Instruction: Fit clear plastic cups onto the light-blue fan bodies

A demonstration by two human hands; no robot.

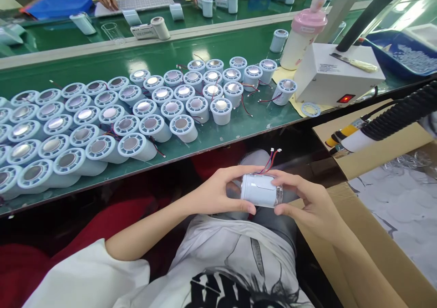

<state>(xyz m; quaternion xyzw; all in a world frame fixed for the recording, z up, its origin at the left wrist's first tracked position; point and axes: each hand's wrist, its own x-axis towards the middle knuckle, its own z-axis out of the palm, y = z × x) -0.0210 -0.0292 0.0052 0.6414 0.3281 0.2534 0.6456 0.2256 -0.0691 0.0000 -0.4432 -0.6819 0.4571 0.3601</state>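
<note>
White cylindrical housing [260,190], lying on its side with thin red and white leads [271,158] sprouting from its top, sits low in the view at about 6 o'clock, over the person's lap. The left hand [218,192] closes on its 9 o'clock end, thumb beneath, fingers curled over the top. The right hand [307,201] pinches the 3 o'clock end between thumb and fingers. Toward 10 o'clock, rows of matching housings [129,116] crowd the green workbench [259,125]. A white box with a red switch [332,73] stands at 2 o'clock, beside a pink-capped bottle [302,37].
</note>
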